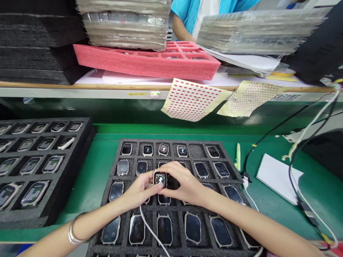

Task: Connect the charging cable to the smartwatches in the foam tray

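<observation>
Both my hands meet over the middle of a black foam tray (122,232) whose pockets hold several smartwatch bodies. Between them they hold one smartwatch (160,179) with its screen lit. My left hand (139,192) pinches the watch's left side, and a thin white cable (150,230) runs down from under it toward me. My right hand (184,185) curls over the watch's right side and top. Three watches in the tray's far row (164,149) also show lit screens; the nearer ones are dark.
A second black foam tray (40,167) of watches lies at the left. A pen (238,153), a white pad (278,176) and black and white cables (308,153) lie at the right. The shelf behind carries a pink foam tray (144,62), stacked clear trays and sticker sheets (191,100). Another person in blue (187,18) stands beyond.
</observation>
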The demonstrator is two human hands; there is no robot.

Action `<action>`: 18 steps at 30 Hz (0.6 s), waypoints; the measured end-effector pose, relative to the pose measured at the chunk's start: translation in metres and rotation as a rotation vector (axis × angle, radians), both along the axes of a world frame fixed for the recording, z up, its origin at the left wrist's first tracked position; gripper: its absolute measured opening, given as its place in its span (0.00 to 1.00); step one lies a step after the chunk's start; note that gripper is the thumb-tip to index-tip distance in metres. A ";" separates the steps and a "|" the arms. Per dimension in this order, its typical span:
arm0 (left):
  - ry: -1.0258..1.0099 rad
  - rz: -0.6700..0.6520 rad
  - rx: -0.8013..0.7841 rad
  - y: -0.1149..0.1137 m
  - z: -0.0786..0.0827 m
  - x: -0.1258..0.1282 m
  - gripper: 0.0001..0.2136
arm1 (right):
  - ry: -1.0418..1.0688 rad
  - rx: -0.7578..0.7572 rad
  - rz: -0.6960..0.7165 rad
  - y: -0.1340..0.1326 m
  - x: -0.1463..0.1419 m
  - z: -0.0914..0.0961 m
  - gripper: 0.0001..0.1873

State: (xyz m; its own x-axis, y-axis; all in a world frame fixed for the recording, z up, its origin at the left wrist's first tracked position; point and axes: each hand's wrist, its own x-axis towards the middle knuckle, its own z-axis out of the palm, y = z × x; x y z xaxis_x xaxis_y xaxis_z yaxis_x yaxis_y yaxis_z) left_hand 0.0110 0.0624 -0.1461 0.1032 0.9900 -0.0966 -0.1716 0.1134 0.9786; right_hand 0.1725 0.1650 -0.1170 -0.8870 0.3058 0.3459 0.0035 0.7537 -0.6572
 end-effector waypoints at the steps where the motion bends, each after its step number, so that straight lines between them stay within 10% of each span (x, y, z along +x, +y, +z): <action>1: 0.010 -0.003 0.005 0.000 0.000 0.000 0.17 | 0.007 -0.004 0.001 0.000 0.000 0.000 0.19; 11: 0.053 -0.015 0.007 -0.001 -0.001 0.000 0.16 | -0.010 0.006 0.014 0.000 0.000 -0.005 0.21; 18: 0.056 -0.059 0.061 0.000 0.002 0.001 0.21 | -0.026 0.005 -0.046 0.036 0.020 0.032 0.20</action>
